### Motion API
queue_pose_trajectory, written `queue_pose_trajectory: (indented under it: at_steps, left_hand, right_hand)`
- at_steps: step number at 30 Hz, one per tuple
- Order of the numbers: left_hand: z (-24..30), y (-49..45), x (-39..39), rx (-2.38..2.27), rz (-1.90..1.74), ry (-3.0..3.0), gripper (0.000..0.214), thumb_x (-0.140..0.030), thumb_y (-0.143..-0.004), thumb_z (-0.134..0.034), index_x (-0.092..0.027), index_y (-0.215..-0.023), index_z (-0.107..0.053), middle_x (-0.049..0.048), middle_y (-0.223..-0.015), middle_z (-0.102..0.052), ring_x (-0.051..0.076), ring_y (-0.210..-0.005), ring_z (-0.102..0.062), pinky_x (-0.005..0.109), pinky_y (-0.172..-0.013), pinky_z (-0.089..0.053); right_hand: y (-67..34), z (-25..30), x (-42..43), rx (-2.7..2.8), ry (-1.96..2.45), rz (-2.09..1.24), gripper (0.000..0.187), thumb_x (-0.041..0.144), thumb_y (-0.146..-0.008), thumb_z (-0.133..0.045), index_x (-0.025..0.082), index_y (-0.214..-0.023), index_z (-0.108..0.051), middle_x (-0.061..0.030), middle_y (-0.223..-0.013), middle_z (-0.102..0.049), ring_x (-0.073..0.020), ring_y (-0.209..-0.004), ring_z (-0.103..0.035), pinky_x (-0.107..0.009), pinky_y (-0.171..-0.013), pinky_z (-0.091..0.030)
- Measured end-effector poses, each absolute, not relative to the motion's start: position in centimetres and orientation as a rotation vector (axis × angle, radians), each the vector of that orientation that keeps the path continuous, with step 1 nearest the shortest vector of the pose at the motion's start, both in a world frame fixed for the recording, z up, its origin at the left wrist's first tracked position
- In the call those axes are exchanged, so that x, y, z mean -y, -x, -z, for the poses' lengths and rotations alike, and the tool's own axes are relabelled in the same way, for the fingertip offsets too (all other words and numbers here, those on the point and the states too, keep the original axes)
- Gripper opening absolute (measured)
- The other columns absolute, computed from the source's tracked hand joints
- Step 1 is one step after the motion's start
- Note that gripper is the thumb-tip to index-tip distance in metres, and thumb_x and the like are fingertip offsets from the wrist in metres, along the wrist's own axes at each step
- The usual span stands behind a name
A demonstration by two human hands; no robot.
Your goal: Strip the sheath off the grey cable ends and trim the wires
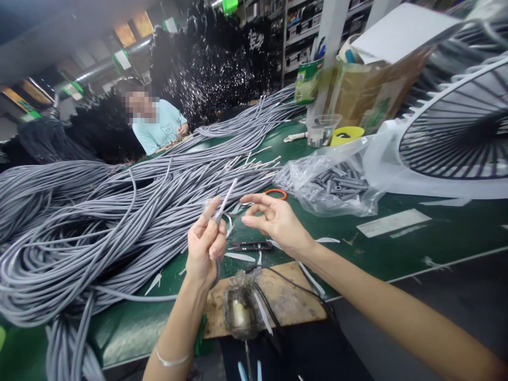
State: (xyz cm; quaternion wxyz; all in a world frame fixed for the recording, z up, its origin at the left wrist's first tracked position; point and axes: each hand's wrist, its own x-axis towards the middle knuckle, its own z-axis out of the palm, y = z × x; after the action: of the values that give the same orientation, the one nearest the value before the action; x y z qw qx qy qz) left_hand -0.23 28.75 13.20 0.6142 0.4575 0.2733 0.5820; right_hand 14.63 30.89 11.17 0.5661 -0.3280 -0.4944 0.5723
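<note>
My left hand (204,246) is closed round the end of a grey cable (224,203), which sticks up and to the right from between thumb and fingers. Close beside it, my right hand (273,218) hovers with fingers apart and slightly curled, holding nothing; its fingertips are near the cable's tip. Below both hands a small metal device (239,312) sits on a wooden board (293,301) at the table's front edge. Small black snips (250,246) lie on the green table (397,254) between my hands.
A big heap of grey cables (99,222) fills the left of the table. A clear bag of short grey tubes (337,182), an orange ring (277,193), a white fan guard (456,127) and a cardboard box (373,84) lie right. Another person (156,124) sits across the table.
</note>
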Motion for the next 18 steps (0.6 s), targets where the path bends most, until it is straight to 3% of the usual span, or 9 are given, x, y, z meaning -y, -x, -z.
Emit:
queue_pose_trajectory:
  at_steps: [7,12,18]
  left_hand:
    - [-13.1,0.1,-28.4,-0.616,-1.220,-1.126,0.021,-0.033,-0.075,-0.070,-0.019,-0.089,-0.072,-0.0037,-0.058,-0.047,-0.004,-0.030,-0.025,0.010,-0.029,-0.017]
    - [-13.0,0.2,-28.4,-0.573,-1.292,-1.283,0.017,-0.033,-0.076,-0.068,-0.022,-0.089,-0.072,-0.0032,-0.057,-0.050,0.001,-0.032,-0.041,0.011,-0.031,-0.028]
    - [-13.2,0.2,-28.7,-0.576,-1.376,-1.289,0.019,-0.034,-0.076,-0.069,-0.021,-0.090,-0.072,-0.0040,-0.058,-0.051,-0.001,-0.032,-0.038,0.010,-0.033,-0.032]
  right_hand:
    - [-15.5,-10.8,-31.3,1.323,0.913,-0.858,0.023,0.017,-0.070,-0.055,0.015,-0.093,-0.054,0.0020,-0.071,-0.052,-0.0063,-0.057,-0.051,-0.017,-0.052,-0.044]
    - [-16.4,-11.5,-31.0,1.140,0.988,-0.471,0.012,0.018,-0.078,-0.052,0.016,-0.089,-0.055,-0.0001,-0.076,-0.052,-0.0055,-0.051,-0.049,-0.018,-0.047,-0.043]
    - [-16.7,-11.9,-31.0,0.816,0.828,0.082,0.006,0.016,-0.081,-0.056,0.019,-0.083,-0.052,-0.0015,-0.077,-0.053,-0.0107,-0.065,-0.055,-0.019,-0.050,-0.047]
